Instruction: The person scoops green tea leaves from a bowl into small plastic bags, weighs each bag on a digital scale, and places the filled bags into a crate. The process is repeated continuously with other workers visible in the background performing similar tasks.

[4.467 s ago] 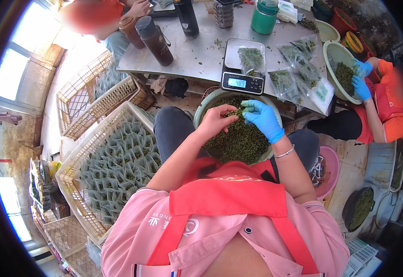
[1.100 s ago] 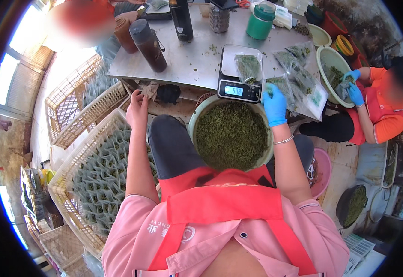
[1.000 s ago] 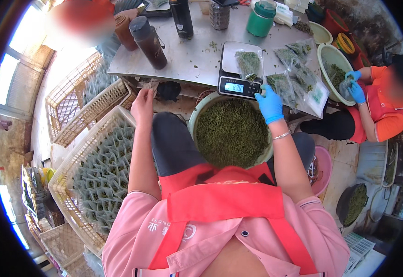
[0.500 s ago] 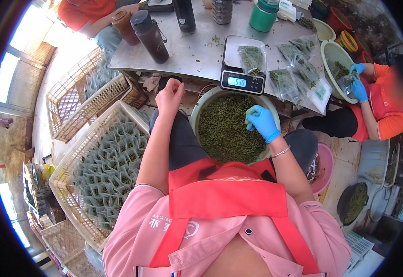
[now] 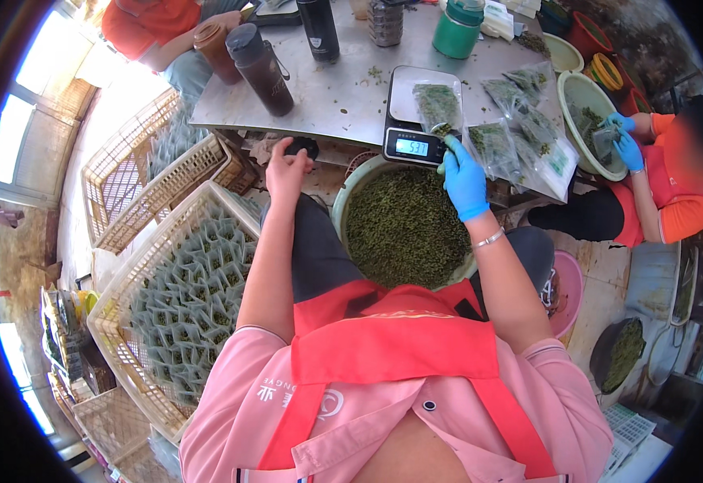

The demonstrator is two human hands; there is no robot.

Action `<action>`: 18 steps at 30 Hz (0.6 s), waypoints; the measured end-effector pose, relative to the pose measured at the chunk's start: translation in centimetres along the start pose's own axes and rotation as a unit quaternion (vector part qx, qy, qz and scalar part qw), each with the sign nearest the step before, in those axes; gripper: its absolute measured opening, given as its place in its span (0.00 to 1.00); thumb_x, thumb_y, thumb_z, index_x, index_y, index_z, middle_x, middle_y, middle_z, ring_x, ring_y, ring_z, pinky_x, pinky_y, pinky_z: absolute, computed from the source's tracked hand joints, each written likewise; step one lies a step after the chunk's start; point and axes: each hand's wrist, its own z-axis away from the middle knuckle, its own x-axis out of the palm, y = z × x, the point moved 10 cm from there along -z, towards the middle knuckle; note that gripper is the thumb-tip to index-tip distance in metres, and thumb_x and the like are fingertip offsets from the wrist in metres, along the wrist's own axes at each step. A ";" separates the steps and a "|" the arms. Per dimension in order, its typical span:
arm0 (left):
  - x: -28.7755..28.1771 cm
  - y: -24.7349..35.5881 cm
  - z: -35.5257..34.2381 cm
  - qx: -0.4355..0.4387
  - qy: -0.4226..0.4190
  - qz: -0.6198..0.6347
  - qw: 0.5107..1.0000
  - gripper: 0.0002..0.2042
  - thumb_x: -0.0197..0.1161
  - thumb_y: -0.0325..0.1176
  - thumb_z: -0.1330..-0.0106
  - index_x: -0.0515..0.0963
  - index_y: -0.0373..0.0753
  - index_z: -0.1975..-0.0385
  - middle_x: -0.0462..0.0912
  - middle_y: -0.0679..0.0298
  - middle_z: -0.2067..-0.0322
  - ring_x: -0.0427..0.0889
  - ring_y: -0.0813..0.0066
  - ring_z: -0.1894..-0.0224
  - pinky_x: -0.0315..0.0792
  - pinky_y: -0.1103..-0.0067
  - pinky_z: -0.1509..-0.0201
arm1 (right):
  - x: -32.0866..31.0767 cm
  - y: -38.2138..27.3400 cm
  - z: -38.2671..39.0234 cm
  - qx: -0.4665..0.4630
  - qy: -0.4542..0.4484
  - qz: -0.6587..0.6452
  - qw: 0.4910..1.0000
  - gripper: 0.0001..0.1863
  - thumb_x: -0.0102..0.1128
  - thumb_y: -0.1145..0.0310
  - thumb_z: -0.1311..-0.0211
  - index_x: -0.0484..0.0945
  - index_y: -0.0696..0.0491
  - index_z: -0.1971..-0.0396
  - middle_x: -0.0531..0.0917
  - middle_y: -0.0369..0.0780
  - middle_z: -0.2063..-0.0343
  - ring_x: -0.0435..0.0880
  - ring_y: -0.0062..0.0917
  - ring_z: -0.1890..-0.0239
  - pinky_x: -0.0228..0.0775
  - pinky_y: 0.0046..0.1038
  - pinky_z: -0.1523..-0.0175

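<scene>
Right hand: my blue-gloved right hand (image 5: 464, 179) is at the worktop's near edge, its grip pinched on a bit of green leaf over the clear pouch (image 5: 437, 105) on the scale (image 5: 417, 113).
Left hand: my bare left hand (image 5: 288, 167) hangs below the near edge, fingers loosely curled, gripping nothing I can see.
Leaf stock: the green basin (image 5: 404, 225) on my lap is full of loose leaf.
Done: the pouch on the scale holds leaf; more filled pouches (image 5: 520, 121) lie toward the right edge of the worktop (image 5: 343, 88); the white crate (image 5: 182, 298) at my left is packed with pouches.
Left: judging by the full basin, much leaf remains to bag.
Room: tight between scale and basin; bottles (image 5: 263, 58) crowd the far left; another person's gloved hands (image 5: 621, 141) work at the right end.
</scene>
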 end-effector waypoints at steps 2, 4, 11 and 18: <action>2.1 2.8 1.6 0.053 -0.034 -0.156 0.986 0.19 0.61 0.36 0.42 0.71 0.41 0.50 0.84 0.63 0.75 0.83 0.70 0.71 0.74 0.76 0.66 | -0.6 0.2 -1.8 -0.008 0.051 0.058 0.997 0.18 0.49 0.62 0.35 0.73 0.55 0.49 0.80 0.40 0.83 0.78 0.27 0.81 0.70 0.28 0.72; 5.0 5.2 3.4 0.159 -0.046 -0.223 0.961 0.20 0.61 0.35 0.43 0.71 0.42 0.51 0.84 0.63 0.70 0.82 0.62 0.67 0.74 0.71 0.63 | -0.1 0.9 -3.2 0.010 0.051 0.142 0.988 0.20 0.49 0.57 0.37 0.72 0.53 0.50 0.80 0.48 0.77 0.80 0.39 0.74 0.70 0.37 0.66; 14.8 17.8 8.5 0.455 -0.105 -0.213 0.858 0.25 0.61 0.28 0.49 0.67 0.40 0.47 0.79 0.57 0.60 0.76 0.59 0.55 0.65 0.68 0.44 | 0.3 0.4 -4.3 0.045 0.057 0.165 0.984 0.23 0.56 0.51 0.45 0.73 0.50 0.55 0.81 0.49 0.74 0.80 0.46 0.70 0.70 0.42 0.66; 21.7 16.1 10.3 0.494 -0.149 -0.336 0.788 0.27 0.57 0.28 0.51 0.65 0.38 0.47 0.78 0.57 0.55 0.79 0.61 0.76 0.73 0.69 0.62 | 0.3 -0.6 -4.6 -0.016 0.065 0.177 0.982 0.11 0.51 0.59 0.43 0.71 0.51 0.68 0.78 0.50 0.81 0.78 0.49 0.75 0.68 0.45 0.70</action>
